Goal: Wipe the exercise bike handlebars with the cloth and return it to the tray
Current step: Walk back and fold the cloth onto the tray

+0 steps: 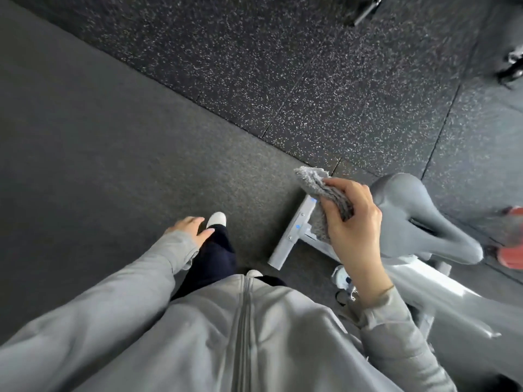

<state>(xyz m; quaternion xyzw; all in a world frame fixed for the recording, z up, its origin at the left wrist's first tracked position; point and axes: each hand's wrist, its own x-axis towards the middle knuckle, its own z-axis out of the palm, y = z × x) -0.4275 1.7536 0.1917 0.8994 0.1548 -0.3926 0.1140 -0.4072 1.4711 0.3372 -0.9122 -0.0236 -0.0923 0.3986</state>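
My right hand (352,219) is shut on a folded grey fluffy cloth (314,181), held in the air above the floor and just left of the exercise bike's grey saddle (410,219). The white bike frame (441,304) runs down the right side, and its rear floor bar (291,236) lies below the cloth. My left hand (191,226) hangs at my side with fingers loosely apart, holding nothing. The handlebars and the tray are out of view.
Dark speckled rubber floor tiles (311,80) fill the upper part, with a plain dark mat (99,137) under my feet. Black equipment (365,8) stands at the top edge and another piece (513,63) at the right. Something red (510,256) lies beyond the saddle.
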